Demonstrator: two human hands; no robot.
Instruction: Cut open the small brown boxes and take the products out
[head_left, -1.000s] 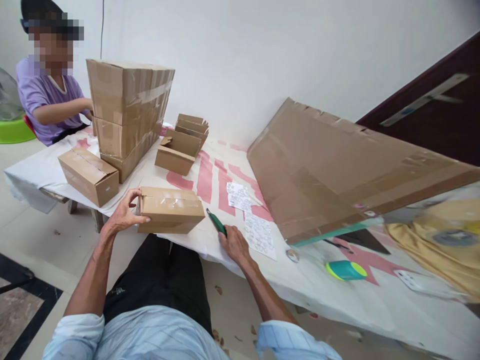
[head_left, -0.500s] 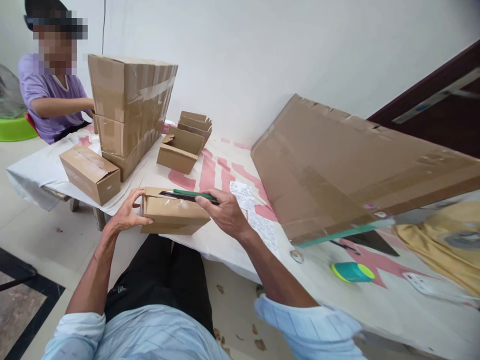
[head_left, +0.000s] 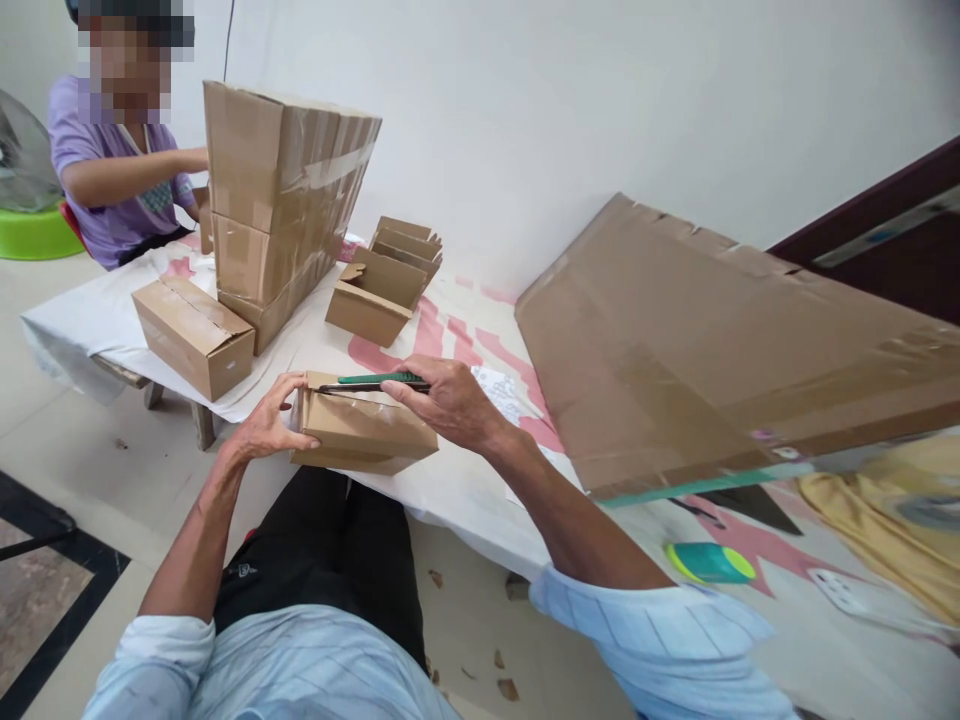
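A small taped cardboard box point(head_left: 367, 432) lies at the near edge of the white-covered table point(head_left: 465, 480). My left hand point(head_left: 264, 428) grips its left end, fingers curled around it. My right hand point(head_left: 448, 400) is closed on a green-handled utility knife point(head_left: 375, 381), held flat with the blade pointing left along the box's top tape seam.
A stack of large taped cartons point(head_left: 281, 205), a closed small box point(head_left: 193, 335) and open small boxes point(head_left: 382, 280) stand further back. A big flattened cardboard sheet point(head_left: 720, 340) leans at right. A teal and yellow tape roll point(head_left: 709, 563) lies near. Another person in purple point(head_left: 120, 190) sits at far left.
My right hand picked the knife off the table, carried it left and laid it along the top of the box. My left hand stayed on the box.
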